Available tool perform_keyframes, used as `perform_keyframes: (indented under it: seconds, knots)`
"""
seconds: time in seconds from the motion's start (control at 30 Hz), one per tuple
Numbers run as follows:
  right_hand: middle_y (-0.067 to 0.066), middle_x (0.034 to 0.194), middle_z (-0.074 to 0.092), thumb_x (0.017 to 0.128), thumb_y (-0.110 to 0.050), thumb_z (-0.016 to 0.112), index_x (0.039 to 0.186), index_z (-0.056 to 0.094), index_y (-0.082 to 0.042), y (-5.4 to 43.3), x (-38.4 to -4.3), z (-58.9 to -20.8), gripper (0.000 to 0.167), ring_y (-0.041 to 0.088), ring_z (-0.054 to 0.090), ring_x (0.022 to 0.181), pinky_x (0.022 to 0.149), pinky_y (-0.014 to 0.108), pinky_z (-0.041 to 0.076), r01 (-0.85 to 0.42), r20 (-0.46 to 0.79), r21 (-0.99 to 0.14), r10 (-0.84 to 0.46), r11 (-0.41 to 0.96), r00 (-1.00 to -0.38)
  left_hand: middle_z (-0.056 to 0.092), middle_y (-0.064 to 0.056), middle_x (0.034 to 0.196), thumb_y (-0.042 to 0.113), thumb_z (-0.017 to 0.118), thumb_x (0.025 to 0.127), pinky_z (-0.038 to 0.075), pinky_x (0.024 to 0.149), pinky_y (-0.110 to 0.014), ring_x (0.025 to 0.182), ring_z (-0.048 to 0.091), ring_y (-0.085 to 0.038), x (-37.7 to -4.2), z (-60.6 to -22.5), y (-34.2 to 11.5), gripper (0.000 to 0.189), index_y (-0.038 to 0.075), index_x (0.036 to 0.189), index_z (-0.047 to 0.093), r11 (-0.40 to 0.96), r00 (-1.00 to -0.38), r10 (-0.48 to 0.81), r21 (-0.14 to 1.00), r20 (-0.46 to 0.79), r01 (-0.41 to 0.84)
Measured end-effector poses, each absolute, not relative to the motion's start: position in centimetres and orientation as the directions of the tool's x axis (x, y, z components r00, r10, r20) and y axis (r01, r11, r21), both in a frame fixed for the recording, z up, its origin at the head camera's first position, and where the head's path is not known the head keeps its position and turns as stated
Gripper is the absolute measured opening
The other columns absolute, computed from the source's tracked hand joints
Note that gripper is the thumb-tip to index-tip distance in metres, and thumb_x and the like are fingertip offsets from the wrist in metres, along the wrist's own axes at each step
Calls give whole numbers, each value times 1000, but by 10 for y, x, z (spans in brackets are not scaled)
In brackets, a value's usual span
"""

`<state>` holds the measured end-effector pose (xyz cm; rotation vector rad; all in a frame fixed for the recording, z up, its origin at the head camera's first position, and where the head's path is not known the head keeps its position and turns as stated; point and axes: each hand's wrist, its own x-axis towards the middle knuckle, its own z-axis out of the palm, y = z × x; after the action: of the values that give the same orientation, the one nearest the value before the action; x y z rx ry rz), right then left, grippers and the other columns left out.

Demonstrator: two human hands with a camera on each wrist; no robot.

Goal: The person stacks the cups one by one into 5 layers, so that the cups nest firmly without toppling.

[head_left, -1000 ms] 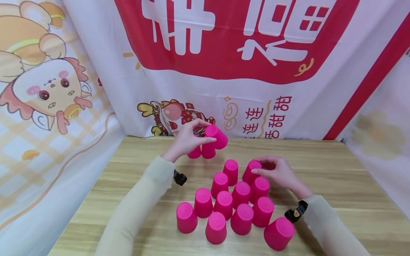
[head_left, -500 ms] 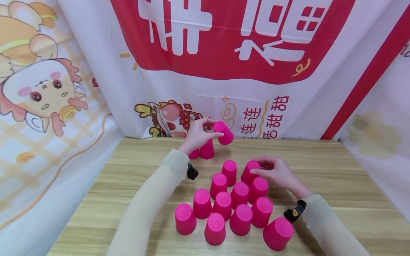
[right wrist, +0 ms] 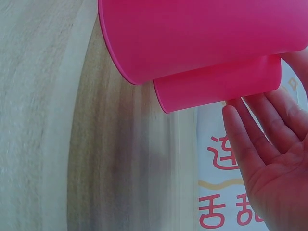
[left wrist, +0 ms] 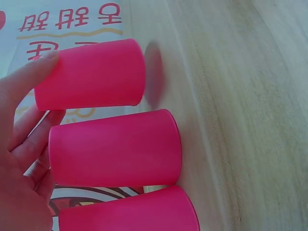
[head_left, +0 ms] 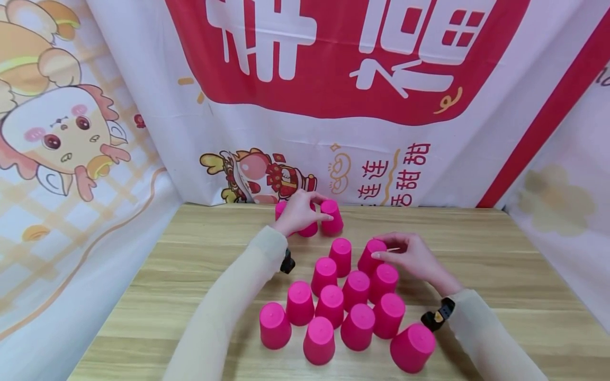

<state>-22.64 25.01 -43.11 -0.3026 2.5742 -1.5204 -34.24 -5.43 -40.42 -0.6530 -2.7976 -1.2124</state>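
With thumb and fingers my left hand pinches an upside-down pink plastic cup at the back of the table. In the left wrist view that cup shows its rim just off the wood, with a shadow beside it. Two more upturned cups stand in line to its left, one of them the middle cup, partly behind the hand. My right hand grips another upturned cup at the far right of a group of pink cups, thumb in front and fingers behind.
Several upturned pink cups stand close together in rows, a middle one among them. One cup stands apart at the front right. A printed cloth hangs behind the wooden table.
My left hand lifted the cup away from the two back cups, moved it right, then lowered it beside them, turning it upright on its rim. My right hand stayed in place.
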Motion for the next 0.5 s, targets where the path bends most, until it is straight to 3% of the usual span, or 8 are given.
perform_keyframes:
  seconds: [0.2,0.5]
  knots:
    - [4,115,71,83,-45,84,128,70,-15,251,-227,-433,56,31,66,106,84,37,58,-112,-3,-874,-237,474,-972,63,3,118,37,89,81,44,94,-38,113,44,-17,-342,-406,-52,50,20,126,74,678,-914,366,623,173,390]
    - [3,115,72,82,-48,84,128,70,-16,251,-226,-433,57,28,66,105,84,38,58,-117,3,-866,-229,486,-973,70,3,117,37,89,81,42,93,-37,110,47,-17,-345,-409,-52,49,19,124,75,715,-901,377,550,215,431]
